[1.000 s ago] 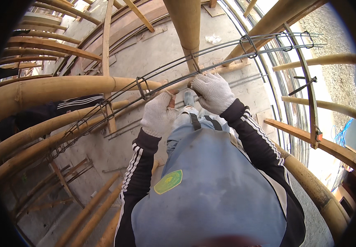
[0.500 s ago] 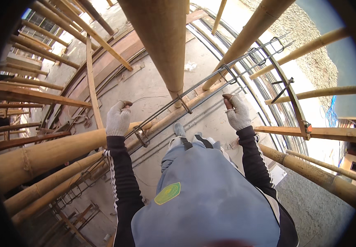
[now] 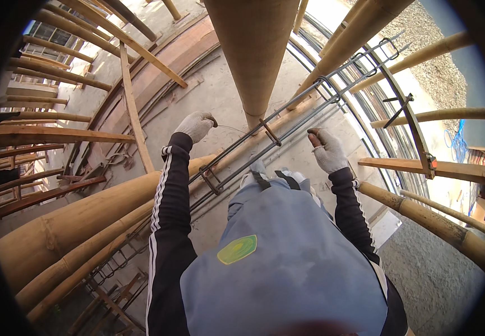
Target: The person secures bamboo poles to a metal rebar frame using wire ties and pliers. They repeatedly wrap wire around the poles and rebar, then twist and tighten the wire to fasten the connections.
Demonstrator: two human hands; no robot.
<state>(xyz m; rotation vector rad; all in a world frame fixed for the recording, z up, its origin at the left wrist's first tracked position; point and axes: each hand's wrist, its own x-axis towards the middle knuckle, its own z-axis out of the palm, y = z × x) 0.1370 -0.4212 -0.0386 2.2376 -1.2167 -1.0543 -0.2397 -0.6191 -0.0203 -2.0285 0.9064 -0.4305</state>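
Note:
A thin tie wire (image 3: 232,128) runs from the pinched fingertips of my left hand (image 3: 196,126) toward the steel cage. My left hand wears a white knitted glove with bare fingertips and is beyond the cage's left part. Long rebars (image 3: 304,122) joined by square stirrups (image 3: 270,132) make up the cage, which slants from lower left to upper right in front of me. On its near right side, my right hand (image 3: 330,151), gloved the same way, hovers apart from the bars. Its fingers are curled together; what they hold, if anything, cannot be made out.
A thick upright bamboo pole (image 3: 249,56) rises just beyond the cage. Large bamboo poles (image 3: 80,210) cross at the left, and another pole (image 3: 427,224) slants at the right. Wooden planks (image 3: 136,109) and bundled rebars lie farther off. Blue cord (image 3: 458,147) hangs at far right.
My left hand has moved up and right with the wire, its end now nearer the stirrup. My right hand stays in about the same place. The whole view has shifted slightly.

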